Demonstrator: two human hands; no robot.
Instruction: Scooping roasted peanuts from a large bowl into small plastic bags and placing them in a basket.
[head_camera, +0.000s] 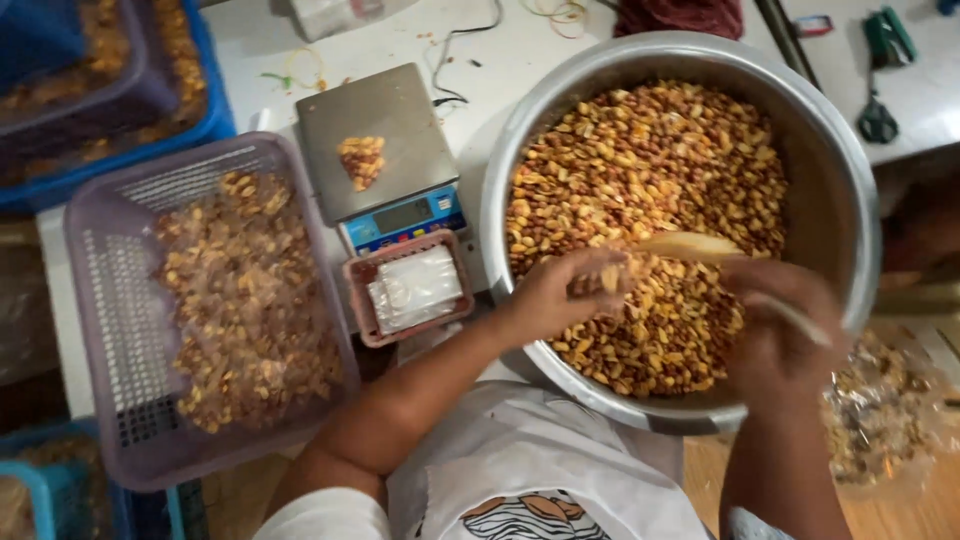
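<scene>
**A:** Starting at the far left, what have you got?

**Me:** A blue crate (205, 95) at the top corner with filled packets in it. Below it sits a lilac plastic basket (95, 290), heaped with small clear packets of the nut mix (245, 300). Next along is a digital scale (378, 140) with 1 little pile of the mix (361, 160) on its steel pan. Just in front of the scale stands a small pink tray (358, 290) holding a stack of empty clear bags (415, 288).

**A:** And your hands?

**Me:** Both are over the near half of the big steel bowl (840, 180), which is full of roasted peanuts and corn (650, 170). My left hand (555, 300) is curled, fingers bent inward around something small with a few kernels showing at the fingertips; it looks like a bag mouth, but the blur stops me telling for sure. My right hand (775, 320) is closed around the handle of a pale scoop (690, 245), whose blade lies tipped toward my left hand, just above the mix.

**A:** Anything past the bowl?

**Me:** A clear bag of the same mix (880, 410) lies at the right, beside the bowl, and green-handled tools (885, 40) rest on the white table (250, 30) at the top right.
</scene>
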